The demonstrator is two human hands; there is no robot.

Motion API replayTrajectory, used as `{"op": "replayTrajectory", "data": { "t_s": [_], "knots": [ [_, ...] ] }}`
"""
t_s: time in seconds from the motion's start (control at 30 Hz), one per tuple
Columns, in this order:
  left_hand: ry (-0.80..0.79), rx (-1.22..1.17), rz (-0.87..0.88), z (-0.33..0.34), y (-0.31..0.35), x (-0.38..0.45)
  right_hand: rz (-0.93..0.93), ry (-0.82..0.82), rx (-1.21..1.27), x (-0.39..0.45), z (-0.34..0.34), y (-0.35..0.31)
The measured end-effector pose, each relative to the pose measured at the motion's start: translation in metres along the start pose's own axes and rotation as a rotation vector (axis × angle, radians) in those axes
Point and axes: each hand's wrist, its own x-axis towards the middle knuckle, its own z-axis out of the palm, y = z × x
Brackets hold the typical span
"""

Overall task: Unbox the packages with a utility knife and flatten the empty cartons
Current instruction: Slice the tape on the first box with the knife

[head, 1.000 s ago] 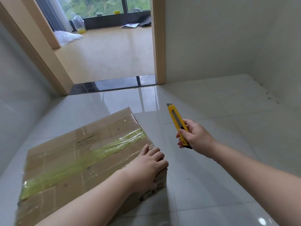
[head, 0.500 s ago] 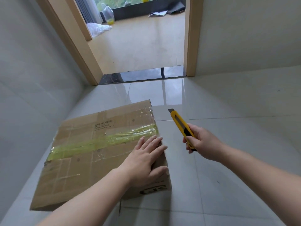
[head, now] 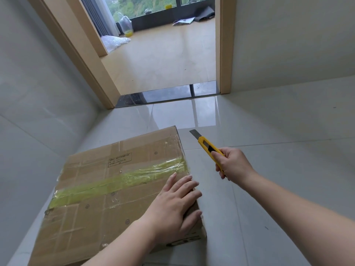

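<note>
- The box [head: 119, 189] lies flat on the tiled floor [head: 269, 189] by the wall, sealed, green tape [head: 123, 181] running across its top seam.
- My left hand [head: 172, 208] lies flat, fingers straight, pressing the top near its right edge.
- My right hand [head: 233, 163] grips the knife [head: 208, 148], blade out, in the air just beside the far right corner, not touching.
- The cardboard looks stiff, the tape glossy and probably slippery; the top may give under pressure.
- I'd hold down well clear of the seam and cut shallow, since the contents are hidden.
</note>
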Motion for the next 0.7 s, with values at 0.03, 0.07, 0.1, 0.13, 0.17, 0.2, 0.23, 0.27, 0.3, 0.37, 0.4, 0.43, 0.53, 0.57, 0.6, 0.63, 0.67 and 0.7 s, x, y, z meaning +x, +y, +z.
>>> {"op": "replayTrajectory", "data": {
  "t_s": [0.03,0.07,0.1,0.13,0.17,0.2,0.23,0.27,0.3,0.37,0.4,0.43,0.53,0.57,0.6,0.63,0.67,0.7],
  "knots": [
    [0.001,0.0,-0.004,0.0,0.001,0.0,0.018,-0.012,0.008,0.005,0.004,-0.001],
    [0.004,-0.001,-0.006,0.001,0.001,-0.001,0.035,-0.025,0.014,0.009,0.008,-0.001],
    [0.011,-0.003,-0.008,0.002,0.002,-0.001,0.049,-0.038,0.017,0.012,0.013,-0.002],
    [0.02,-0.006,-0.012,0.003,0.001,-0.001,0.057,-0.05,0.022,0.016,0.017,-0.002],
    [0.029,-0.01,-0.016,0.003,0.001,-0.002,0.061,-0.06,0.032,0.018,0.021,-0.002],
    [0.035,-0.013,-0.021,0.003,0.0,-0.002,0.062,-0.07,0.044,0.021,0.024,-0.002],
    [0.038,-0.013,-0.023,0.003,-0.001,-0.002,0.06,-0.079,0.053,0.023,0.027,-0.002],
    [0.039,-0.008,-0.024,0.004,-0.001,-0.002,0.055,-0.087,0.059,0.024,0.03,-0.001],
    [0.04,-0.005,-0.024,0.004,-0.001,-0.002,0.047,-0.092,0.065,0.024,0.033,-0.001],
    [0.043,-0.001,-0.022,0.005,0.0,-0.002,0.028,-0.091,0.08,0.024,0.036,-0.001],
    [0.044,0.001,-0.023,0.005,0.0,-0.002,0.017,-0.085,0.09,0.023,0.037,-0.001],
    [0.046,0.004,-0.024,0.005,0.0,-0.002,0.008,-0.08,0.101,0.023,0.037,-0.001],
    [0.054,0.013,-0.017,0.004,0.0,-0.001,-0.008,-0.089,0.128,0.022,0.037,0.0],
    [0.056,0.017,-0.014,0.005,0.0,-0.001,-0.009,-0.095,0.136,0.021,0.036,0.0],
    [0.055,0.019,-0.013,0.005,0.0,-0.001,-0.01,-0.101,0.14,0.02,0.036,0.001],
    [0.054,0.02,-0.014,0.005,0.0,-0.001,-0.013,-0.105,0.141,0.019,0.035,0.001],
    [0.052,0.021,-0.016,0.005,0.0,-0.001,-0.018,-0.108,0.141,0.019,0.035,0.001],
    [0.052,0.023,-0.018,0.004,0.001,-0.001,-0.024,-0.112,0.141,0.018,0.034,0.002]
  ]
}}
